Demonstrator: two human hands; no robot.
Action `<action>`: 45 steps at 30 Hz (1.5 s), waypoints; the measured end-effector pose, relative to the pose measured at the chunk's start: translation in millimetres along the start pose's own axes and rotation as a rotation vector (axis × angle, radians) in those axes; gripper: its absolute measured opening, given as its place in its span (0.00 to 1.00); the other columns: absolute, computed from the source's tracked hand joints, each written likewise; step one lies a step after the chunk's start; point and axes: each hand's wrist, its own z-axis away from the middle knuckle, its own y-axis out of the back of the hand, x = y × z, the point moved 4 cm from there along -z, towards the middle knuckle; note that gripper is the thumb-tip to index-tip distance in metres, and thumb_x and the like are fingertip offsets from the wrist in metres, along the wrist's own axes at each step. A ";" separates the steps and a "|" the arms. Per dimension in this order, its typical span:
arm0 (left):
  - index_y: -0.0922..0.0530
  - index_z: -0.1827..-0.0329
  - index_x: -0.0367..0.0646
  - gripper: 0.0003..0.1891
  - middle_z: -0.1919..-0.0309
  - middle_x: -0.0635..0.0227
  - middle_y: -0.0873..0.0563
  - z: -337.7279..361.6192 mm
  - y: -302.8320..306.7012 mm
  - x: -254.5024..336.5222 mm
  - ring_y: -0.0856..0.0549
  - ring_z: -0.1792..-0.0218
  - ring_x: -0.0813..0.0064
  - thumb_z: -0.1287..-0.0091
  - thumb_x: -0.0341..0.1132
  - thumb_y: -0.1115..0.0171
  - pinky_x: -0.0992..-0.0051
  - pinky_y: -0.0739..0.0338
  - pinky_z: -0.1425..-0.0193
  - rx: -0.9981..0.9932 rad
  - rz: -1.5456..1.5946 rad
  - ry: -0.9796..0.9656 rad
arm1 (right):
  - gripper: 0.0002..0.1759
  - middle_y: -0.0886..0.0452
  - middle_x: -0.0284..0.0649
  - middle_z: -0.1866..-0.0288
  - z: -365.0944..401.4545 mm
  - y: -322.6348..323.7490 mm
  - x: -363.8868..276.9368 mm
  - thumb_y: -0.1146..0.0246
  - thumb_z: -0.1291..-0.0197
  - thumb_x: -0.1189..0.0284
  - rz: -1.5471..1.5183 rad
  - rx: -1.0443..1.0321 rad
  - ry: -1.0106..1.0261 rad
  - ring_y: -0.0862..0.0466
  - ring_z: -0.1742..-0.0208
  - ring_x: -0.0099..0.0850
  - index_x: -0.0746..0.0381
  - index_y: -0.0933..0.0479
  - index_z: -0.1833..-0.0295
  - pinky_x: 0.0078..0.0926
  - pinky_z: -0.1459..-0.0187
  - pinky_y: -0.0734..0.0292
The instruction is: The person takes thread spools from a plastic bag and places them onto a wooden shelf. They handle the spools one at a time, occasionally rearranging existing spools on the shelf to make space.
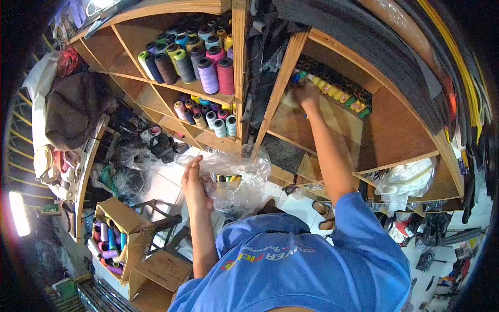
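Observation:
My left hand [196,182] is closed on the edge of a clear plastic bag [239,179] low in front of my body. A few small yellow and green spools [228,178] show through the bag. My right hand [305,93] reaches into a wooden shelf compartment, at the left end of a row of small yellow spools [335,92]. Its fingers are blurred near small blue and green spools [299,77], and what they hold, if anything, cannot be made out. A leopard-patterned box [358,89] stands behind the row.
Large thread cones [208,75] fill the left shelf, with smaller cones [220,127] beneath. A cardboard box of spools [131,221] sits at lower left. Dark fabric [358,41] and yellow strips [457,62] hang at the right. Sandals [323,210] lie on the tiled floor.

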 end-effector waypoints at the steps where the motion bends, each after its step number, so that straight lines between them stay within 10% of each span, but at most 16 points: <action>1: 0.23 0.53 0.43 0.12 0.83 0.76 0.30 -0.1 0.5 -0.3 0.33 0.84 0.86 0.30 0.40 0.47 0.85 0.42 0.84 0.004 0.003 0.005 | 0.11 0.18 0.53 0.64 -0.6 -2.6 -1.7 0.39 0.48 0.68 0.000 0.029 0.015 0.19 0.59 0.51 0.63 0.21 0.62 0.42 0.60 0.24; 20: 0.23 0.51 0.44 0.12 0.81 0.75 0.29 0.7 6.2 -8.7 0.33 0.84 0.86 0.30 0.40 0.48 0.85 0.41 0.84 0.022 -0.002 0.034 | 0.11 0.17 0.49 0.68 -20.2 -33.9 19.4 0.41 0.45 0.67 -0.228 0.150 0.029 0.17 0.66 0.44 0.65 0.23 0.67 0.40 0.64 0.25; 24: 0.23 0.50 0.44 0.12 0.77 0.74 0.26 -1.4 8.1 -6.6 0.32 0.83 0.85 0.31 0.40 0.47 0.85 0.39 0.84 0.018 -0.025 -0.007 | 0.11 0.18 0.48 0.61 -13.0 -13.6 40.7 0.42 0.44 0.75 0.246 -0.162 0.134 0.18 0.58 0.37 0.65 0.23 0.56 0.35 0.58 0.24; 28: 0.23 0.51 0.44 0.12 0.78 0.74 0.27 0.0 3.2 -2.2 0.32 0.83 0.85 0.31 0.40 0.47 0.85 0.40 0.84 0.036 -0.020 0.026 | 0.15 0.18 0.46 0.58 44.6 48.7 24.8 0.39 0.46 0.79 0.097 -0.641 0.174 0.19 0.54 0.35 0.64 0.23 0.50 0.33 0.55 0.24; 38: 0.23 0.52 0.46 0.12 0.85 0.76 0.32 -14.9 -0.7 -14.5 0.37 0.87 0.86 0.31 0.41 0.47 0.85 0.43 0.86 -0.044 -0.028 -0.005 | 0.13 0.17 0.43 0.64 35.3 52.7 30.8 0.36 0.47 0.78 -0.029 -0.216 0.108 0.18 0.60 0.31 0.66 0.23 0.54 0.27 0.58 0.25; 41: 0.23 0.53 0.46 0.11 0.85 0.76 0.31 -3.9 -5.5 -10.2 0.36 0.87 0.86 0.31 0.41 0.47 0.85 0.43 0.85 -0.022 -0.021 0.036 | 0.11 0.17 0.43 0.63 6.2 25.3 36.6 0.38 0.48 0.77 -0.254 0.075 0.084 0.18 0.60 0.28 0.65 0.22 0.57 0.26 0.60 0.25; 44: 0.23 0.53 0.46 0.11 0.84 0.75 0.30 2.0 -3.0 -8.8 0.34 0.86 0.85 0.31 0.41 0.46 0.84 0.41 0.85 -0.042 -0.006 0.057 | 0.08 0.19 0.42 0.69 -47.0 -45.2 77.9 0.41 0.46 0.77 -1.725 -0.084 -0.265 0.20 0.65 0.29 0.66 0.22 0.60 0.28 0.63 0.25; 45: 0.23 0.52 0.46 0.12 0.84 0.75 0.30 2.1 -1.3 -9.7 0.34 0.86 0.85 0.31 0.42 0.46 0.84 0.41 0.85 -0.030 -0.007 0.047 | 0.08 0.21 0.41 0.71 -45.9 -42.1 70.1 0.42 0.45 0.77 -1.293 0.059 -0.101 0.21 0.68 0.29 0.67 0.23 0.60 0.28 0.64 0.26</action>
